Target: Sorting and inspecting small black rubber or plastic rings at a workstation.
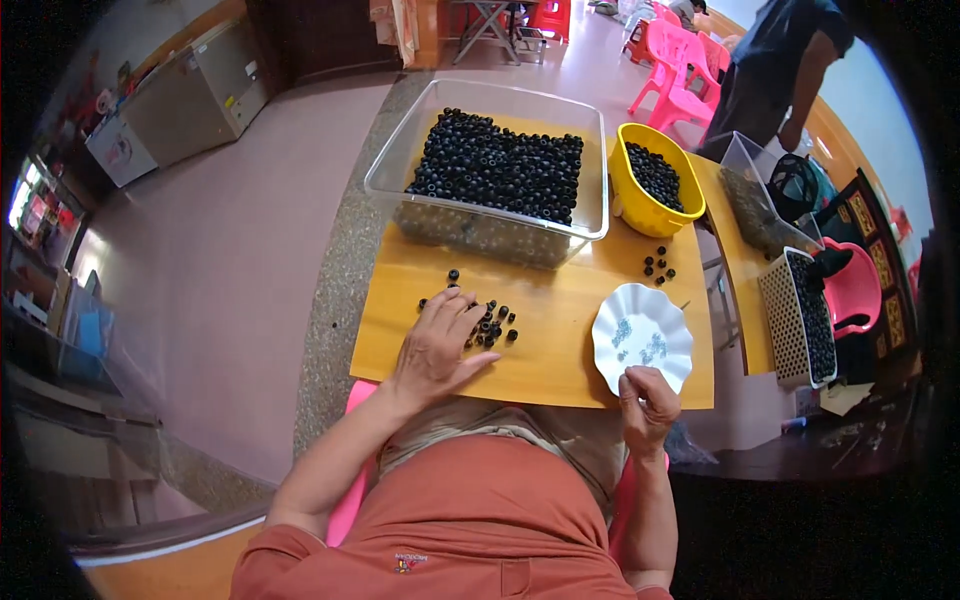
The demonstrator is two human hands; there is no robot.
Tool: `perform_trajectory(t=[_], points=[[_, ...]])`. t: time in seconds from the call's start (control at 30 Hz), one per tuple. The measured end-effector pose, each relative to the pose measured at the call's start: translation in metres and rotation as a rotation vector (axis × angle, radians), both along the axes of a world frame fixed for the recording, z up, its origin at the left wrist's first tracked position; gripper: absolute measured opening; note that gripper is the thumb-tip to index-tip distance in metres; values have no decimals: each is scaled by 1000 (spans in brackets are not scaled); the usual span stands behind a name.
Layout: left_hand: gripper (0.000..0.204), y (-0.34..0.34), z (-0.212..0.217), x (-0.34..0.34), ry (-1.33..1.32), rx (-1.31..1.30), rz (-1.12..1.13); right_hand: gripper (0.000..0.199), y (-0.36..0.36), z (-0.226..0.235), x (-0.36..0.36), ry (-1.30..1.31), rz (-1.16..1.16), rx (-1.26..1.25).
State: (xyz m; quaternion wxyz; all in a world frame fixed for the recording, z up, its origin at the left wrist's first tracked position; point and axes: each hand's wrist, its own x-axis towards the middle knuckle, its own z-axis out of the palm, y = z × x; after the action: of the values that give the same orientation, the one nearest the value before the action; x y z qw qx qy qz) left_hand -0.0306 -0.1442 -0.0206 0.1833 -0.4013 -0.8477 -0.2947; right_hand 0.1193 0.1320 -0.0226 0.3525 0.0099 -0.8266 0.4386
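My left hand [440,345] lies palm down with fingers stretched out, at the edge of a loose pile of small black round pieces [495,322]. Some of these pieces show a hole in the middle. Further right, a white dish with a scalloped rim [641,300] holds small clumps of pale blue bits [652,348]. My right hand [650,402] is at the near rim of this dish, its thumb and fingers pinched together. Whatever sits between those fingertips is too small to make out. A handful of black pieces [660,265] lies beyond the dish.
A clear plastic bin [590,215] full of black pieces stands at the table's far side. Beside it is a yellow basin [655,215] with more. To the right are a white perforated basket [785,320], another clear bin [740,155] and a standing person [775,70].
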Motion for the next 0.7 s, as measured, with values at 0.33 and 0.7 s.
perform_trajectory(t=[0.33,0.7], points=[[60,-10,-5,9,-28,31,-2,15,-16,0,-4,11,20,205],[53,-21,-8,19,-100,30,-8,28,-72,-4,-63,-236,199,339]])
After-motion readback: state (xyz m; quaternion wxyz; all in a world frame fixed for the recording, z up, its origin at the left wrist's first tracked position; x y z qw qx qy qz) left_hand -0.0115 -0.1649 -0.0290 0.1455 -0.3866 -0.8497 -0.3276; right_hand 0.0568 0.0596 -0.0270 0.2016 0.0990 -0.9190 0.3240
